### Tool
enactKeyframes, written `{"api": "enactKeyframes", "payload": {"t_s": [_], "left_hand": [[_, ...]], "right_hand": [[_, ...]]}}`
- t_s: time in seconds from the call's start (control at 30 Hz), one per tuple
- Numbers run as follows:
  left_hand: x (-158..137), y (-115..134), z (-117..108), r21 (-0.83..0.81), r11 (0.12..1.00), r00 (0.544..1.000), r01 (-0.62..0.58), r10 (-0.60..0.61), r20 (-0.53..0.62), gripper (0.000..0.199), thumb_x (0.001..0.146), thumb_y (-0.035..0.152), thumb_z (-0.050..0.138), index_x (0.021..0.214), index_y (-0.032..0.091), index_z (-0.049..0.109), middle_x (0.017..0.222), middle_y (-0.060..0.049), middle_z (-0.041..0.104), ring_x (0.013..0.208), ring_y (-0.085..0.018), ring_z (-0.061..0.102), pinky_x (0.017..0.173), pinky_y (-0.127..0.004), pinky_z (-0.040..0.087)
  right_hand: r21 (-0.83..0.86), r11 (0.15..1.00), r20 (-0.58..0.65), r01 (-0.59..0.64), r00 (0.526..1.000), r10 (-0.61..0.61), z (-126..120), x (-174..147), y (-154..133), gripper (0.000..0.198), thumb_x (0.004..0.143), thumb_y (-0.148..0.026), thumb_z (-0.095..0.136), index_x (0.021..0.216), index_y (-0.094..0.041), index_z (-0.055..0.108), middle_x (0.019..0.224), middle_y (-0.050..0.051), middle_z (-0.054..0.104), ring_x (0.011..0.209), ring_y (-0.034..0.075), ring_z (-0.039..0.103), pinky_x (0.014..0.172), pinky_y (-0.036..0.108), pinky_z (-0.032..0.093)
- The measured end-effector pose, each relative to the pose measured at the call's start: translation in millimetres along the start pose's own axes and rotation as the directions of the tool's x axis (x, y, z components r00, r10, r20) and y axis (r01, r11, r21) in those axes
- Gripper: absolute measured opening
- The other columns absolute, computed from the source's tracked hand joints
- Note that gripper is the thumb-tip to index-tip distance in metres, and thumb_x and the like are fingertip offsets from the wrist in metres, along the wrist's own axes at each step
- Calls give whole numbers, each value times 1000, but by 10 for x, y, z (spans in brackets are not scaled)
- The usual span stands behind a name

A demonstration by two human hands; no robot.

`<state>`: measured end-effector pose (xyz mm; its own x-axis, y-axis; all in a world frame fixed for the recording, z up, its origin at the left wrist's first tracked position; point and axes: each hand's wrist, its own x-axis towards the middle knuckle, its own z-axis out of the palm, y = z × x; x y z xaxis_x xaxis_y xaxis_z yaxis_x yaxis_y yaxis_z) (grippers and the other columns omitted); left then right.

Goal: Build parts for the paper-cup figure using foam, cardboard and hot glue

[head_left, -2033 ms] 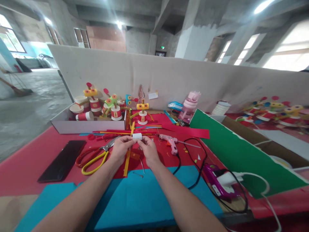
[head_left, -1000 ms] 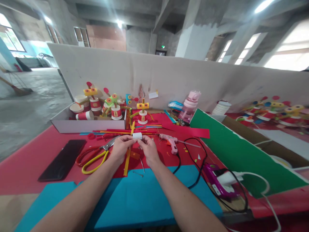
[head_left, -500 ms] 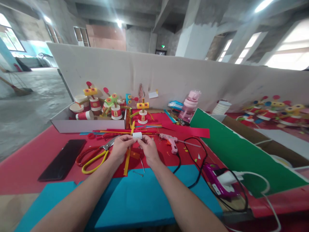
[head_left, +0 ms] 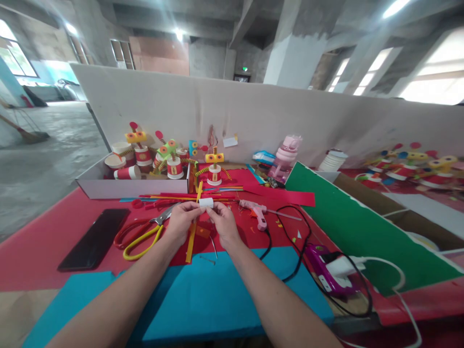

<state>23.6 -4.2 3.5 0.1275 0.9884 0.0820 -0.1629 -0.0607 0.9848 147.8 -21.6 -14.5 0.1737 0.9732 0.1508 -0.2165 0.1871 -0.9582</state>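
Between the fingertips of both hands sits a small white paper roll (head_left: 206, 202), lying crosswise. My left hand (head_left: 182, 220) pinches its left end and my right hand (head_left: 223, 221) its right end. Under the hands runs a yellow paper strip (head_left: 191, 241) on the red sheet. Scissors (head_left: 143, 237) with red and yellow handles lie left of my left hand. To the right of my right hand rests a pink glue gun (head_left: 258, 212). A thin metal tool (head_left: 213, 246) and a small screw-like piece (head_left: 207, 261) lie below the hands.
A white box (head_left: 137, 188) with paper-cup figures stands at the back left, one figure (head_left: 214, 175) beside it. A black phone (head_left: 94, 239) lies left. At right are a green board (head_left: 348, 227), a purple power strip (head_left: 331, 275), cables and a pink bottle (head_left: 286, 157).
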Motion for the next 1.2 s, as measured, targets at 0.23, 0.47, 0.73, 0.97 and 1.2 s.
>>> {"api": "enactKeyframes", "payload": {"t_s": [0.23, 0.47, 0.73, 0.97, 1.2], "left_hand": [[10, -16, 0, 0, 1000, 1000, -5, 5, -2, 21, 56, 30, 79, 64, 15, 67, 52, 3, 55, 46, -6, 38, 47, -21, 28], [13, -15, -8, 8, 1000, 1000, -9, 9, -1, 21, 57, 29, 79, 64, 14, 67, 52, 3, 53, 46, -6, 38, 47, -20, 27], [10, -8, 1, 3, 1000, 1000, -2, 2, -3, 22, 56, 31, 79, 63, 14, 66, 52, 3, 54, 46, -5, 38, 47, -21, 27], [18, -25, -2, 5, 1000, 1000, -1, 1, -1, 20, 57, 29, 79, 64, 14, 67, 51, 4, 54, 46, -5, 38, 47, -20, 27], [8, -20, -7, 0, 1000, 1000, 2, -2, 6, 19, 58, 28, 79, 65, 14, 67, 50, 4, 53, 45, -5, 38, 46, -20, 26]], "right_hand": [[2, 1000, -4, 3, 1000, -3, 0, 12, 13, 23, 69, -39, 67, 82, -19, 64, 75, 0, 64, 64, 13, 51, 58, 25, 39], [1, 1000, 5, -12, 1000, 12, -5, 6, 5, 21, 70, -36, 66, 83, -19, 64, 76, 0, 63, 65, 13, 51, 59, 25, 40], [-3, 1000, 3, -3, 1000, 3, -6, 9, 9, 23, 70, -38, 66, 83, -19, 64, 77, 0, 65, 65, 13, 52, 58, 25, 40], [18, 1000, -1, -14, 1000, 14, -3, 5, 6, 22, 69, -38, 67, 82, -20, 64, 76, 0, 65, 64, 13, 52, 60, 26, 40], [12, 1000, 2, -13, 1000, 13, -2, 2, -4, 22, 69, -38, 67, 82, -20, 64, 75, -1, 63, 63, 13, 50, 60, 26, 40]]}}
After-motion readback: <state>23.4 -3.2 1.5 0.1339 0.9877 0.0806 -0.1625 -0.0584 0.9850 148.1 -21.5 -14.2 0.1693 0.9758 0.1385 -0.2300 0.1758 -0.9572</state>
